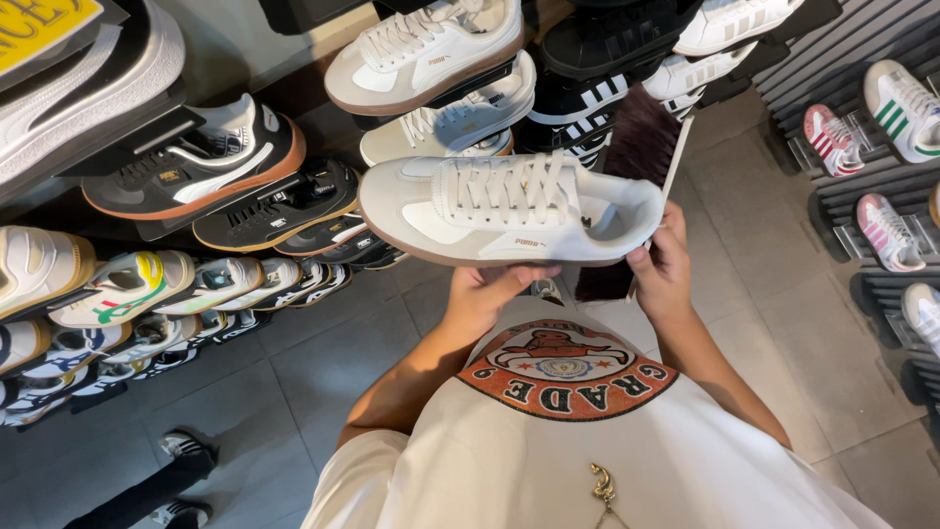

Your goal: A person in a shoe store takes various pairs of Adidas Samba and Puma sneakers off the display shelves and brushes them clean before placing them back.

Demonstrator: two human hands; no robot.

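Note:
I hold a white lace-up sneaker [509, 208] with a brown gum sole level in front of my chest, toe pointing left. My left hand [490, 289] grips it from below, under the middle of the sole. My right hand [661, 264] is at the heel, its thumb against the shoe's back edge. That hand also holds a brush with dark bristles [638, 137] and a thin white handle [678, 157], which sticks up behind the heel.
Rows of sneakers fill wall shelves on the left [186, 176] and above [431, 49]. More sneakers hang on a slatted wall at the right [901, 108]. Another person's legs and shoes [181, 451] stand on the grey tiled floor [294, 362] at lower left.

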